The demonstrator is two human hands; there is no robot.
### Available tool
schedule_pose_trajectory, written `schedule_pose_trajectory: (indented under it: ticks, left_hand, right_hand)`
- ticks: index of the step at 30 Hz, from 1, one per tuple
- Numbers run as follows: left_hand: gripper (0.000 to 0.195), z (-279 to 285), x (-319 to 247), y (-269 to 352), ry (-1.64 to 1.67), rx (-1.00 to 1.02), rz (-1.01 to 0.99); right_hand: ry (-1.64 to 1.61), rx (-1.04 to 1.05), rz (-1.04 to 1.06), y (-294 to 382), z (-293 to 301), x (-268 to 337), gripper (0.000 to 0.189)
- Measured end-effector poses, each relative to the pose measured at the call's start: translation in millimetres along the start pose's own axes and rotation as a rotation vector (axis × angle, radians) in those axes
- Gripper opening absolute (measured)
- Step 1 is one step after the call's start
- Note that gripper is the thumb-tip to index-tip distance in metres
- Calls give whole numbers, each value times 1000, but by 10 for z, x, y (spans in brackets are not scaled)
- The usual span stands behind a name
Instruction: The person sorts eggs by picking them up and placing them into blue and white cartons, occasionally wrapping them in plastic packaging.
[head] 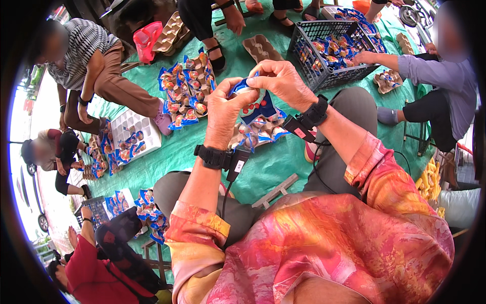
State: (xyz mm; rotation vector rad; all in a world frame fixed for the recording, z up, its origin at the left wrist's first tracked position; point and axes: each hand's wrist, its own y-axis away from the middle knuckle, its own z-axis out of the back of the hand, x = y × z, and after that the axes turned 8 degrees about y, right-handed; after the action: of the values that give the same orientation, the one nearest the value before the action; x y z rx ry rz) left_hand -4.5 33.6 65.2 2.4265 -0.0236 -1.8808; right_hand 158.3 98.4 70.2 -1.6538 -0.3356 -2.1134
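A blue, red and white printed plastic bag is held up between my two hands. My left hand grips its left side around a pale rounded thing that shows at the bag's mouth. With thumb and forefinger, my right hand pinches the bag's upper edge. I cannot tell how much of the pale thing is inside. Just below them, a moulded-pulp egg tray carries several bagged rounded items. More bagged items lie on pulp trays to the left of my hands.
A black plastic crate of bagged items stands right, with a person's hand at its rim. An empty pulp tray and white foam tray lie on the green tarp. Other people sit around. Cables hang from my wrist straps.
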Motion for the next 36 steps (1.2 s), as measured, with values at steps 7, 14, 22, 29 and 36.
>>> schedule_pose_trajectory:
  ticks: [7,14,22,29,36]
  left_hand:
    - [33,-43,81,-50,104,50,32]
    - [18,49,101,-42,302,-54,75]
    - [9,158,264,-106,59,-302,-195]
    - [13,311,240,-216,50,-365,-172]
    - [9,504,263,0,374,-298,-12]
  right_hand:
    - [-365,-91,-88,17,-46,-99,20]
    - [-1,-132,-49,-24,-37,-47,23]
    - [-180,26,-134,-34,-65,-89,25]
    - [-170,54,-174,99,-81,-235,17]
    - [-218,74,-108,-48,-270,-139,15]
